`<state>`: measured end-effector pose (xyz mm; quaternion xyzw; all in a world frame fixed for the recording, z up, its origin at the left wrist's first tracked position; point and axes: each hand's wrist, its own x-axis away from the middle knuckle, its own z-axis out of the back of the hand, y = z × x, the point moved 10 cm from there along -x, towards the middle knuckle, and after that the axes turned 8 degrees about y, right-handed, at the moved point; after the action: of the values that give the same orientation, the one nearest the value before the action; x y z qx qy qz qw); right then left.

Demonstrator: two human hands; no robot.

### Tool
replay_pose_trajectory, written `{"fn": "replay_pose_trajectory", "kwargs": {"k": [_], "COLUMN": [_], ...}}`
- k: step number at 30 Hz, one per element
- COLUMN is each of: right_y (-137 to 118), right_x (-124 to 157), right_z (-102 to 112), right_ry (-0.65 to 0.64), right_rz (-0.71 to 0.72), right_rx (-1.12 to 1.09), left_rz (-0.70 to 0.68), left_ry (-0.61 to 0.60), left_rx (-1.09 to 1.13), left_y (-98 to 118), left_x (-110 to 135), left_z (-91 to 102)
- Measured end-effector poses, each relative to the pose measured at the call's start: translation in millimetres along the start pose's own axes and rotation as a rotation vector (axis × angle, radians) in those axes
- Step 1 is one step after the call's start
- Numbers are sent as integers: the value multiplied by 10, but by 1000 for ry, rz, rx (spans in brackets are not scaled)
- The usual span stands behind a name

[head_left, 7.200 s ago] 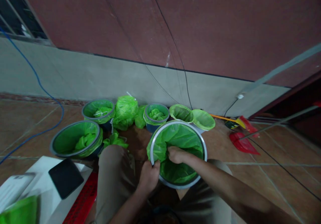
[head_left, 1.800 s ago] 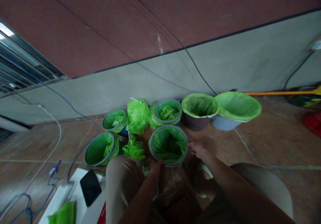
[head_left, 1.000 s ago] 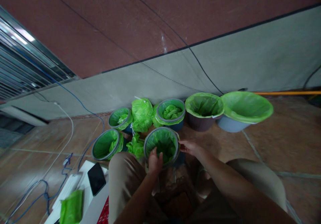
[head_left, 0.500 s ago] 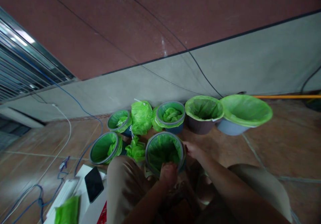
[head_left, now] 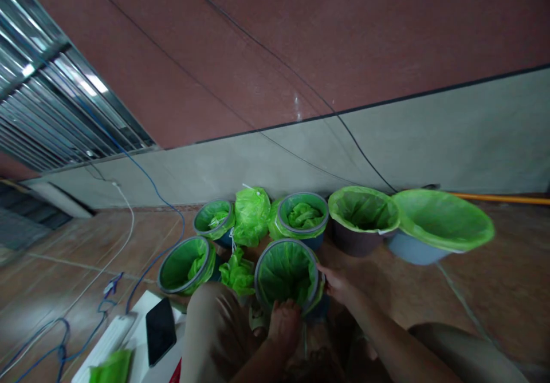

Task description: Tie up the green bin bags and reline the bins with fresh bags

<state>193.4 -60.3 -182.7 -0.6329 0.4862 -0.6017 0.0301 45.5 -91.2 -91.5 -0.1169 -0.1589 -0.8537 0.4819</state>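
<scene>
A small blue bin with a grey rim ring and a green bag liner (head_left: 287,271) stands on the tiled floor just in front of my knees. My left hand (head_left: 283,321) rests on its near rim, fingers curled over the ring. My right hand (head_left: 337,283) touches the right side of the same rim. Neither hand lifts anything.
Several more green-lined bins stand behind: two ringed ones at left (head_left: 185,264) (head_left: 213,218), one at centre (head_left: 303,214), a brown one (head_left: 362,218) and a wide blue one (head_left: 438,225). Tied green bags (head_left: 251,214) lie between them. A phone (head_left: 160,330) lies on a white box at bottom left; cables cross the floor.
The view has tilted up and shifted. My left hand slid from inside the liner back to the near rim; my right hand stays at the right rim.
</scene>
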Motion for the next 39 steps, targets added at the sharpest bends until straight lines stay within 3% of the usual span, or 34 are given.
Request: {"fn": "replay_pose_trajectory", "kwargs": {"k": [5,9,12,18,26,31,35,39], "right_y": [125,185,210,169,229,166,114,136], "right_x": [145,318,383,323,222,126,106,152], "right_z": [-166,-345,-392,-405,-348,-246,-305,-371], "right_ry": [-100,-156,-124,-114,-116,-10,-50,-97], "right_rz": [-27,-30,-51,-58,-40,-46,-44,-56], "right_rx": [-42,40,116,99,208,76,-30,-57], "left_rz": [219,203,187,202,177,130,15,-16], "left_ry": [58,151,148,180,197,195,133,53], "left_rx": [-2,180,300,358,280,327,394,360], "left_y": [-309,-220,-154,-219,-288,-373,-380,-478], "left_x": [-8,-115,-212,-248,-269,-235,-153,-54], "left_z": [260,397,341,253,249,212,156,92]}}
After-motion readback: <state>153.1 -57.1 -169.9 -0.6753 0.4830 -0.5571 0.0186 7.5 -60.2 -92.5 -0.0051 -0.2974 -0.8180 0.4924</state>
